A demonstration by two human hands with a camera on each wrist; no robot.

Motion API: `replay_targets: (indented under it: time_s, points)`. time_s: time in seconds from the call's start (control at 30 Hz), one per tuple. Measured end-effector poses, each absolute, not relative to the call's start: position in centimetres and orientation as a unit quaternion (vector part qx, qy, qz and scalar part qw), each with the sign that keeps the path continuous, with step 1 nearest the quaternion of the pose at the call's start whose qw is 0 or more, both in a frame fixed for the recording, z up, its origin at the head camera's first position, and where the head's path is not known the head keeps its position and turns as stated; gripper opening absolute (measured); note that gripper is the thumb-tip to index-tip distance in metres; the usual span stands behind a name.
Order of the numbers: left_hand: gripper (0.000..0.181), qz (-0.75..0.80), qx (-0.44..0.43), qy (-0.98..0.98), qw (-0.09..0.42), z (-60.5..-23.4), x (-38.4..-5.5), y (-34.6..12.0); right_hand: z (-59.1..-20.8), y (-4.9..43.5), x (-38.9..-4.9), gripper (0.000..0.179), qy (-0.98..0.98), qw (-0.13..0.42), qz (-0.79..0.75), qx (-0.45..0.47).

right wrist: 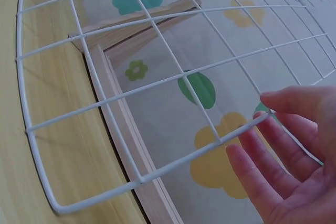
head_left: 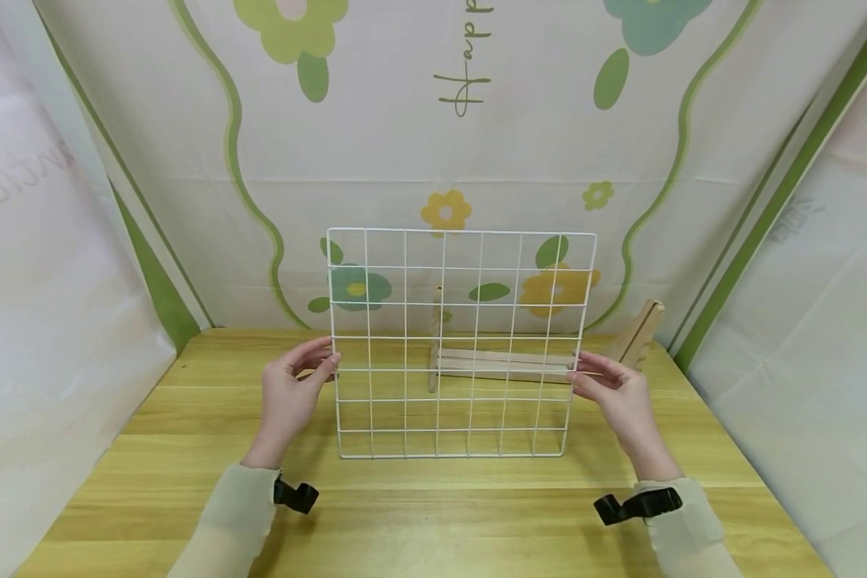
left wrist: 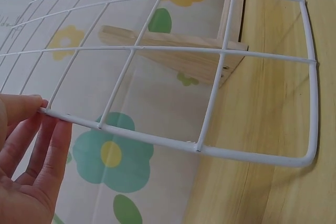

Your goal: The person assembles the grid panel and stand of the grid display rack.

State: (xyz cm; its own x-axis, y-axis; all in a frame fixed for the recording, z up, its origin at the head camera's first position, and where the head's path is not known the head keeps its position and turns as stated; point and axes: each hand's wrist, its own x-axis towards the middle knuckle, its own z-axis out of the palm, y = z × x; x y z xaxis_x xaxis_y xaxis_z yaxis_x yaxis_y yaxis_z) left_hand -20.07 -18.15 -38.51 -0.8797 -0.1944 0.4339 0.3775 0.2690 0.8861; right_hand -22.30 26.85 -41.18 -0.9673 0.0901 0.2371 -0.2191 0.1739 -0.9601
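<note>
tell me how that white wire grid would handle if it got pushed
The white wire grid is probably stiff, its wires looking straight between the left hand and right hand. It is likely light for its size, being mostly open squares. Thin and held near upright, it might tip if released.

Head view bright, pale sheen on table [head_left: 433,514]; wrist views dimmer (lens bowing the wire grid [left wrist: 137,49])

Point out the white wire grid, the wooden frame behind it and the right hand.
White wire grid [head_left: 475,338]: head view, a wire crossing near its middle.
Wooden frame [head_left: 491,364]: head view, its long crosspiece, seen through the grid.
Right hand [head_left: 624,401]: head view, the back of the hand.
</note>
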Motion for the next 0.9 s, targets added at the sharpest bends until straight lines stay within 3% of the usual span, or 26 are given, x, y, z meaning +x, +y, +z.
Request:
replay_targets:
  time_s: [0.33, 0.67, 0.9]
  points:
    - [0.021, -0.606, -0.061, -0.753, 0.248, -38.6, -19.9, -18.0, -39.6, 27.2, -21.9, 0.038, -0.717, 0.163, 0.676, 0.05]
    - [0.02, -0.61, -0.067, -0.746, 0.259, -39.4, -20.1, -18.4, -36.9, 26.2, -20.6, 0.038, -0.689, 0.258, 0.677, 0.03]
    - [0.021, -0.624, -0.072, -0.733, 0.26, -41.3, -21.3, -19.2, -35.4, 24.9, -19.1, 0.039, -0.674, 0.249, 0.693, 0.06]
